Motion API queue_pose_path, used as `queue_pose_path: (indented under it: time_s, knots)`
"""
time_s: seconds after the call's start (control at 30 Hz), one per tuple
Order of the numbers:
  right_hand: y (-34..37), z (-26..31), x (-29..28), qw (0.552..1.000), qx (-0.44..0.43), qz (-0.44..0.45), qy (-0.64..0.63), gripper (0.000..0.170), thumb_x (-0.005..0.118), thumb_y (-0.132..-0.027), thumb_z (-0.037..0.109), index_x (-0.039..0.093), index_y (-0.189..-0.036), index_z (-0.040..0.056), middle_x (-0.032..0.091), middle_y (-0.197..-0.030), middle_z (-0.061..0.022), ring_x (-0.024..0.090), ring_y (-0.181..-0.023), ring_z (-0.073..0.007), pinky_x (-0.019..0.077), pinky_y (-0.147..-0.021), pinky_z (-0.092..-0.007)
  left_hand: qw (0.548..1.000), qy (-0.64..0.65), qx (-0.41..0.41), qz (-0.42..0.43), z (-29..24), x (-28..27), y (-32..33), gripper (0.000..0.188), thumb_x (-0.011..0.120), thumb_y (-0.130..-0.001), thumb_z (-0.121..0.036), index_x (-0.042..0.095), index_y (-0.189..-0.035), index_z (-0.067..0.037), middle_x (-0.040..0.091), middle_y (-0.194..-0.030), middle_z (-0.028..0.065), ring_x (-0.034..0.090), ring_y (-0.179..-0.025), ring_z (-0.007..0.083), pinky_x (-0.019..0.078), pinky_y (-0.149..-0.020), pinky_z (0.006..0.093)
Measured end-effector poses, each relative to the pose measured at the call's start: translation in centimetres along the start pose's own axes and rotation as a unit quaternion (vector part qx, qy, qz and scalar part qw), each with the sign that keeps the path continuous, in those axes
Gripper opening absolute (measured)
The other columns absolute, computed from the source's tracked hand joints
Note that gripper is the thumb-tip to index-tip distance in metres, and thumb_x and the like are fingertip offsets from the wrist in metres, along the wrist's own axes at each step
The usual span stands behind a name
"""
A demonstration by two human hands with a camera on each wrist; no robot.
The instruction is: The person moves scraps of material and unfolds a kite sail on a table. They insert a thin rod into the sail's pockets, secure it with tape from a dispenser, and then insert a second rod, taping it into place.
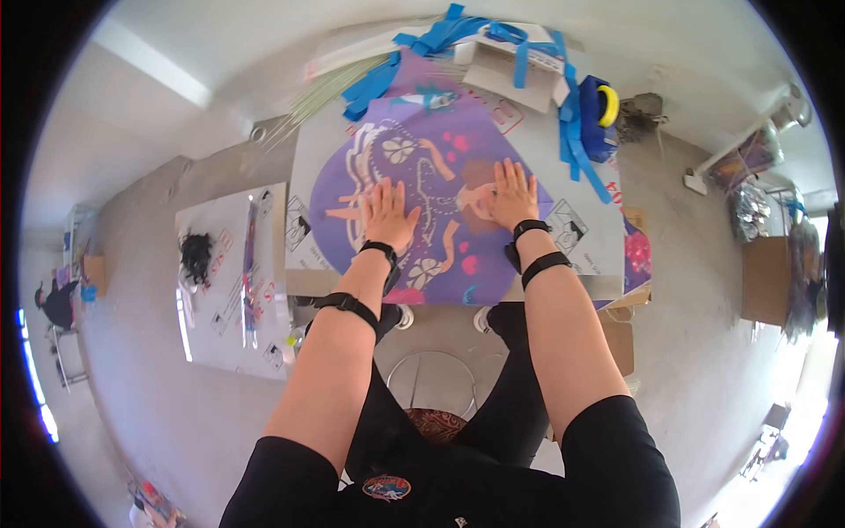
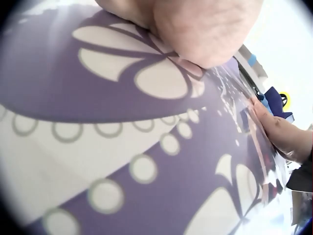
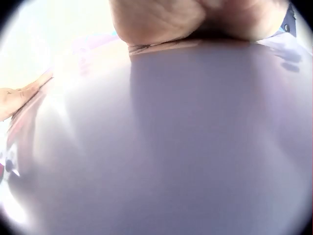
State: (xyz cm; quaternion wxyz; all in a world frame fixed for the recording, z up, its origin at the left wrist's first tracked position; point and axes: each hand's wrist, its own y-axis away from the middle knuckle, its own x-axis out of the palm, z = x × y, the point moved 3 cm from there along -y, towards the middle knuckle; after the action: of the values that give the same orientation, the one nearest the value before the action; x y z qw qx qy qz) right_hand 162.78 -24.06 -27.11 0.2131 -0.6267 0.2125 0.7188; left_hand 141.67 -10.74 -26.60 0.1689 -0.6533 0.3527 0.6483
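A purple printed sheet [image 1: 352, 176] with white flowers, pink hearts and a figure lies over the grey table [image 1: 304, 150]. The left hand [image 1: 388, 216] rests flat on its left-middle part, fingers straight and slightly spread. On the right part, over the printed face, lies the right hand [image 1: 513, 197], palm down with straight fingers. In the left wrist view the heel of the left hand [image 2: 205, 29] touches the purple sheet [image 2: 98, 93] beside a white flower. The right wrist view shows the right palm [image 3: 161, 19] against the sheet's smooth surface [image 3: 195, 137].
Blue strips [image 1: 440, 35] and an open white box [image 1: 510, 72] lie at the table's far side. A blue tape dispenser with a yellow roll [image 1: 608, 105] stands far right. To the left, a grey board [image 1: 211, 326] carries a black tangle [image 1: 195, 257]. A stool [image 1: 431, 374] is below.
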Motion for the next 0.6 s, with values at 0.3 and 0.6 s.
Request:
queue_pose_path:
  time_s: [0.3, 0.6]
  knots:
    - [4.6, 3.8, -6.1, 0.924, -0.043, -0.208, -0.318, 0.041, 0.056, -0.082, 0.015, 0.049, -0.119, -0.0012, 0.050, -0.121, -0.0225, 0.041, -0.121, -0.0375, 0.0343, -0.100, -0.0401, 0.999, -0.044, 0.000, -0.023, 0.1, 0.5, -0.2, 0.064, 0.024, -0.093, -0.050, 0.012, -0.144, -0.013, 0.008, -0.150, 0.0109, 0.007, -0.138, 0.0294, 0.0045, -0.110, 0.0490]
    - [4.0, 3.3, -3.7, 0.609, 0.042, -0.063, -0.789, 0.015, 0.048, -0.091, 0.005, 0.055, -0.103, -0.0007, 0.058, -0.096, -0.0033, 0.056, -0.085, -0.0112, 0.0464, -0.077, -0.0235, 0.996, -0.028, 0.030, -0.083, 0.2, 0.6, -0.1, 0.066, 0.030, -0.093, -0.048, 0.017, -0.143, -0.007, 0.013, -0.148, 0.0165, 0.012, -0.136, 0.0334, 0.0093, -0.108, 0.0508]
